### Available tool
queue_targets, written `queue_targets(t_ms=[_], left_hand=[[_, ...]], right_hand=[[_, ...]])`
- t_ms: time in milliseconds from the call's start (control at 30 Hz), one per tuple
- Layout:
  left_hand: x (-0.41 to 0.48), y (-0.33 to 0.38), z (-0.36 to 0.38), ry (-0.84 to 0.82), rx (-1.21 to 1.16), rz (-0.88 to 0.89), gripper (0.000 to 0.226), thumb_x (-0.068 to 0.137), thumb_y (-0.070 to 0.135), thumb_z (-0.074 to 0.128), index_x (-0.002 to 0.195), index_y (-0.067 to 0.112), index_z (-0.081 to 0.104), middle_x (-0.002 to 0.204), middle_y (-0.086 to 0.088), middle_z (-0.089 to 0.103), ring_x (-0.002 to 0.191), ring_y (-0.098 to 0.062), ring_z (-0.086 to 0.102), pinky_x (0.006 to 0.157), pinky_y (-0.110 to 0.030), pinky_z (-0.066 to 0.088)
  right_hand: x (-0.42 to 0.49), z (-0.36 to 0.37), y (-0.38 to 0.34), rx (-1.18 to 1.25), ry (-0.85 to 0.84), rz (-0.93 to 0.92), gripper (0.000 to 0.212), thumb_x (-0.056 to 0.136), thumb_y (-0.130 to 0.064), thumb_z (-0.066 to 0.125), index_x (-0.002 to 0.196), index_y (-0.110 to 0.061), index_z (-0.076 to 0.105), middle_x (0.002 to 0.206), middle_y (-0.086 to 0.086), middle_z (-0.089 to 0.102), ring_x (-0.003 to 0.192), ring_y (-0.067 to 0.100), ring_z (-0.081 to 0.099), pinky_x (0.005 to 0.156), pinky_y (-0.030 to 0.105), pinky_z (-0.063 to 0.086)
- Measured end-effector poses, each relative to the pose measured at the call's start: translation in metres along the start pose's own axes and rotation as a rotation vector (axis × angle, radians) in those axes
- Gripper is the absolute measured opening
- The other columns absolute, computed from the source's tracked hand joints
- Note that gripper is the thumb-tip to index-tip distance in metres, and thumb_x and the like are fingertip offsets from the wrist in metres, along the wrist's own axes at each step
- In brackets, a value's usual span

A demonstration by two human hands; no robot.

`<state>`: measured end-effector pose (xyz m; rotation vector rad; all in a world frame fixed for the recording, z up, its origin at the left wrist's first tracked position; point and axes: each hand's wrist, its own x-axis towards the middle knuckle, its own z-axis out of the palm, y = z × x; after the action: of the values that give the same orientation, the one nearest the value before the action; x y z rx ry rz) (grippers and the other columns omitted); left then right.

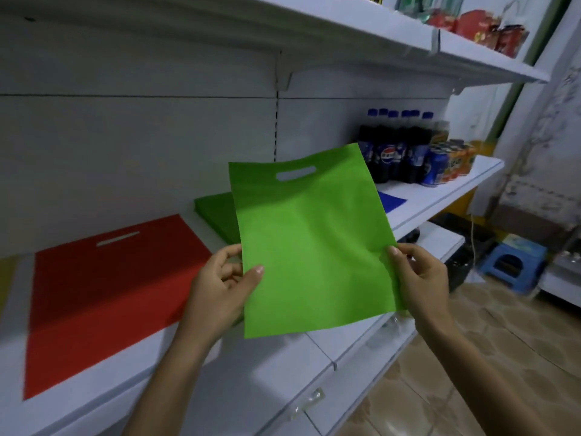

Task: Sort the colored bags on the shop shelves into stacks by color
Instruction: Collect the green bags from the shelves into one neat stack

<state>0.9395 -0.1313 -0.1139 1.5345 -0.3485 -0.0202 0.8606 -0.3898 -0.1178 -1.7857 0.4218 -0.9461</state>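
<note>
The left hand's (220, 278) thumb is pressing on the front of the green bag (314, 247) at its nine o'clock edge, with the curled fingers pinching from behind. The right hand (418, 275) is pinching the four o'clock edge the same way. The bag is hanging tilted in the air in front of the shelf (283, 372), handle slot at twelve o'clock.

Both pinches are sitting low on thin, limp fabric, so the unsupported top is likely to flop forward as the bag is being lowered. It could then land creased or askew on the green stack (217, 215) at ten o'clock. Drifting towards eight o'clock would be putting it over the red bag (110, 294), and towards two o'clock over the blue bag (391, 201), mixing colours. A wide swing towards one o'clock would be risking a brush against the cola bottles (393, 146).
</note>
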Motion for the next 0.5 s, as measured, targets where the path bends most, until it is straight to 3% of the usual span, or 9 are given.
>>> queue_targets(t_ms=[133, 300, 400, 500], left_hand=[[0.029, -0.002, 0.002, 0.021, 0.100, 0.018, 0.039, 0.087, 0.005, 0.064, 0.121, 0.022, 0.054, 0.091, -0.016, 0.069, 0.088, -0.047, 0.061, 0.075, -0.055, 0.052], [0.068, -0.004, -0.012, 0.219, 0.323, 0.072, 0.050, 0.083, 0.009, 0.070, 0.125, 0.027, 0.050, 0.078, -0.004, 0.065, 0.064, -0.016, 0.061, 0.062, -0.025, 0.050], [0.089, -0.010, -0.008, 0.324, 0.463, 0.099, 0.046, 0.080, 0.010, 0.072, 0.119, 0.027, 0.055, 0.074, 0.000, 0.064, 0.060, -0.010, 0.059, 0.062, -0.027, 0.047], [0.102, -0.021, 0.002, 0.386, 0.668, 0.092, 0.034, 0.080, 0.013, 0.073, 0.112, 0.022, 0.065, 0.073, 0.007, 0.062, 0.053, 0.002, 0.052, 0.058, -0.021, 0.040]], right_hand=[[0.048, 0.023, 0.012, 0.039, -0.041, -0.001, 0.019, 0.094, -0.016, 0.059, 0.078, -0.024, 0.066, 0.067, -0.007, 0.065, 0.054, -0.005, 0.055, 0.053, 0.015, 0.044], [0.104, 0.065, 0.023, 0.059, -0.166, -0.006, 0.015, 0.092, -0.022, 0.061, 0.080, -0.029, 0.067, 0.073, -0.006, 0.068, 0.060, -0.004, 0.059, 0.061, 0.025, 0.047], [0.144, 0.090, 0.031, -0.021, -0.289, -0.025, 0.013, 0.091, -0.027, 0.062, 0.079, -0.028, 0.068, 0.070, -0.007, 0.068, 0.064, 0.005, 0.061, 0.059, 0.028, 0.048], [0.179, 0.110, 0.048, -0.169, -0.397, -0.068, 0.013, 0.087, -0.035, 0.062, 0.083, -0.026, 0.070, 0.075, -0.006, 0.069, 0.075, 0.017, 0.064, 0.066, 0.035, 0.050]])
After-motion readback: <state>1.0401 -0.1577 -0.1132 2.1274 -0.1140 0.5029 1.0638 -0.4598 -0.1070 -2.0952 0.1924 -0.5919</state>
